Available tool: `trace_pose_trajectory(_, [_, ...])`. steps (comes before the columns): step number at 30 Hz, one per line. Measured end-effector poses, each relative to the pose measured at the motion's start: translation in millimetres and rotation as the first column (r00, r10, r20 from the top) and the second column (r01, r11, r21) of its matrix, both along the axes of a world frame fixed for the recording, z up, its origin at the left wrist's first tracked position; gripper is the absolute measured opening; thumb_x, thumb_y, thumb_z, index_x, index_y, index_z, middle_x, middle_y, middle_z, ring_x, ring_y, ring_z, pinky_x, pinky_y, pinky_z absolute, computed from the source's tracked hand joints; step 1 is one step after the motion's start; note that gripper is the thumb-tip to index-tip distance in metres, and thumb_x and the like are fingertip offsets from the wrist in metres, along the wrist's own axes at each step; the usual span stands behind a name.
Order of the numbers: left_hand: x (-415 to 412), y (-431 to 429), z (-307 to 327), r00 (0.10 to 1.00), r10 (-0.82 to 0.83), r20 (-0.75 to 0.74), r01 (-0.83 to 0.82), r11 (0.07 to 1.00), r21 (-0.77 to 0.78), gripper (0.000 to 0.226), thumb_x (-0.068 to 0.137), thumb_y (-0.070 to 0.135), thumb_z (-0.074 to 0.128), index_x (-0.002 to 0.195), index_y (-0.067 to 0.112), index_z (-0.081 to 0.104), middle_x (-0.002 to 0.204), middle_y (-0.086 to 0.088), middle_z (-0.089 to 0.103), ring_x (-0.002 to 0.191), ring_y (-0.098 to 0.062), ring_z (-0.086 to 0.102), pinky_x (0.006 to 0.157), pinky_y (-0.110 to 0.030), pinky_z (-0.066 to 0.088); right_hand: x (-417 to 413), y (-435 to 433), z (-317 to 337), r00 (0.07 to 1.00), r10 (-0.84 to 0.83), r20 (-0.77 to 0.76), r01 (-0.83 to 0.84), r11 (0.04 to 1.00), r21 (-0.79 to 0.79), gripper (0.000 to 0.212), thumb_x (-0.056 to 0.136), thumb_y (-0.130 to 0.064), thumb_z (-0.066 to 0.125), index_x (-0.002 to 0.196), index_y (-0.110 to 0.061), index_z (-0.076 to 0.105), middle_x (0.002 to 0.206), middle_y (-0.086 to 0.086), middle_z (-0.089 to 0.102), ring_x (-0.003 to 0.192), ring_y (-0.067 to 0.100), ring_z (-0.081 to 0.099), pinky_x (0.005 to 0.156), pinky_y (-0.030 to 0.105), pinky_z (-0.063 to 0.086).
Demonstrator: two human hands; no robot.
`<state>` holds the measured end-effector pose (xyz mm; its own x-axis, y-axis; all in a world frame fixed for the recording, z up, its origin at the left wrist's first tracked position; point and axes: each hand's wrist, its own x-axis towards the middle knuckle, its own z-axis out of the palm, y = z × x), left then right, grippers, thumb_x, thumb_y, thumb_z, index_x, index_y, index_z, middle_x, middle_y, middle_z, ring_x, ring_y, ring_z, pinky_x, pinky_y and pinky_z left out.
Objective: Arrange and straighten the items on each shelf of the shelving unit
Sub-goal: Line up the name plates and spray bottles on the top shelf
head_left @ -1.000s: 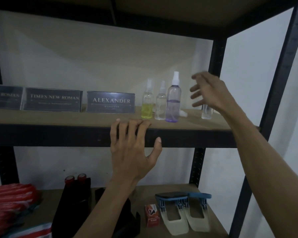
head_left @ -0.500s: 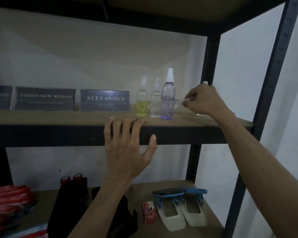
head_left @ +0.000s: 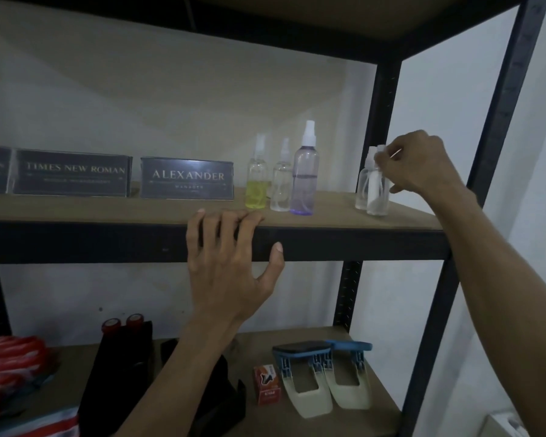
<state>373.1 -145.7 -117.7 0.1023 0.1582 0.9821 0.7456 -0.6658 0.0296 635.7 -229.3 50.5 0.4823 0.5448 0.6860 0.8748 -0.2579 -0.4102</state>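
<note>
Step in hand: straightening the spray bottles on the upper shelf (head_left: 334, 217). At right of centre, the right hand (head_left: 423, 165) pinches the cap of a small clear bottle (head_left: 378, 198). It stands upright, long axis vertical, cap up, just beside a second small bottle (head_left: 361, 187) and well apart from the row of three bottles (head_left: 304, 171). The left hand (head_left: 230, 272) rests relaxed fingers on the shelf's front edge, gripping nothing. The next move probably calls for carrying the bottle left to that row, kept vertical.

1 wide-angle head-worn camera faces forward, close to the black metal shelving unit (head_left: 388, 241), just above its brown wooden shelf board (head_left: 76, 212)
</note>
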Motion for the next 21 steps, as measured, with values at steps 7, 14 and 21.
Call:
trace_pose_trajectory(7, [-1.0, -1.1, 0.6, 1.000, -0.005, -0.009, 0.005, 1.000, -0.020, 0.049, 0.090, 0.050, 0.058, 0.119, 0.011, 0.068, 0.114, -0.008, 0.064, 0.111, -0.031, 0.056, 0.117, -0.048, 0.026, -4.2, -8.5, -3.4, 0.999, 0.002, -0.048, 0.000, 0.999, 0.036, 0.022, 0.095, -0.027, 0.061, 0.105, -0.009, 0.070, 0.097, 0.013, 0.073, 0.050, 0.025, 0.071, 0.053, 0.024, 0.049])
trace_pose_trajectory(14, [-0.1, -0.4, 0.6, 1.000, -0.007, -0.004, 0.007, 1.000, -0.012, 0.049, 0.090, 0.050, 0.058, 0.118, 0.011, 0.068, 0.114, -0.009, 0.064, 0.112, -0.030, 0.054, 0.116, -0.047, 0.027, -10.9, -15.6, -8.7, 0.952, -0.169, 0.257, 0.118, 0.972, 0.203, 0.043, 0.093, -0.039, 0.063, 0.125, -0.011, 0.062, 0.094, 0.014, 0.072, 0.090, 0.030, 0.069, 0.088, 0.039, 0.051])
trace_pose_trajectory(21, [-1.0, -0.7, 0.7, 1.000, -0.003, -0.012, 0.003, 1.000, -0.021, 0.050, 0.091, 0.051, 0.055, 0.119, 0.011, 0.068, 0.115, -0.009, 0.064, 0.113, -0.031, 0.055, 0.116, -0.049, 0.028, -56.0, 33.0, -30.0, 0.960, 0.243, 0.136, -0.238, 0.970, -0.056, 0.011, 0.098, -0.024, 0.065, 0.104, -0.020, 0.072, 0.084, -0.003, 0.072, 0.065, 0.009, 0.067, 0.071, 0.032, 0.059])
